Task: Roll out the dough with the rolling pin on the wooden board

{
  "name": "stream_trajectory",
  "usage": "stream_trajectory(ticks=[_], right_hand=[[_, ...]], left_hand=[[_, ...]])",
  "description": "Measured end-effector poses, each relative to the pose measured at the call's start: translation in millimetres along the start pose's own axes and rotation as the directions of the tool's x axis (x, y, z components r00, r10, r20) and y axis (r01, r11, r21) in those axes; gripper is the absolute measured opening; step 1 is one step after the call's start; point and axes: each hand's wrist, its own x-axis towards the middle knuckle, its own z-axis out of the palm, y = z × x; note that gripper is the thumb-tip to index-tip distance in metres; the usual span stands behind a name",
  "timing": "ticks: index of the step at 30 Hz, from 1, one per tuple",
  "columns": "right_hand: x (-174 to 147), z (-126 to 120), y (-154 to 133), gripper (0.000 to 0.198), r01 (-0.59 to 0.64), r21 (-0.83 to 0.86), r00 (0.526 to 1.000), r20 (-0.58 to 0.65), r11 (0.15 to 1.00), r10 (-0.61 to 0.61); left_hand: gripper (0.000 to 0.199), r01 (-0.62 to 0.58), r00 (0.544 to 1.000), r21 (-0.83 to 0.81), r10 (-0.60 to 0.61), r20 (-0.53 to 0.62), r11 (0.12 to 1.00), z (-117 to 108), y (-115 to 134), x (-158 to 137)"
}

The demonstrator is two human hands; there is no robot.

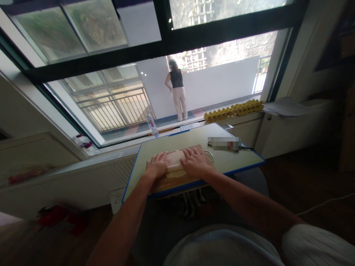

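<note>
A pale sheet of dough (175, 158) lies on a wooden cutting board (169, 183) with a metal ring handle (210, 156) at its right. Its upper part looks thick and rounded, and a thinner flap spreads toward me. Whether anything is inside the thick part, I cannot tell. My left hand (158, 163) rests on the dough's left end, fingers stretched forward. On the right end lies my right hand (195, 161), palm down with its fingers extended and slightly apart. Both hands touch the dough.
The board sits on a small blue-edged table (222, 162). A blurred-out object (224, 143) lies at its right. Beyond are a plastic bottle (152, 126), yellow egg trays (234, 111) and a window. Outside stands a person (177, 85). A red item (63, 220) is on the floor.
</note>
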Motion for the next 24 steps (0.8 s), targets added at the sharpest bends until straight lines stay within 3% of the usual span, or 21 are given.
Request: stream_trajectory(ticks=[4,8,13,19,24], right_hand=[[-17,1,-5,0.071,-0.024,0.016,0.999,0.030,1.000,0.024],[-18,2,-5,0.072,-0.025,0.031,0.999,0.029,0.999,0.024],[3,-3,3,0.066,0.005,0.030,1.000,0.007,1.000,-0.005],[45,-3,15,0.062,-0.019,0.031,0.992,0.126,0.999,0.015],[55,-2,17,0.064,-0.031,0.027,0.992,0.126,0.999,0.028]], left_hand=[[0.063,-0.050,0.997,0.044,0.052,-0.056,0.998,4,1,-25],[0.063,-0.060,0.996,0.067,0.064,-0.063,0.996,3,2,-29],[0.063,-0.007,1.000,0.004,0.007,0.019,1.000,-3,3,0],[0.062,0.032,0.999,-0.025,-0.032,-0.014,0.999,-5,0,40],[0.059,0.029,0.999,-0.030,-0.031,-0.042,0.999,-4,-1,47]])
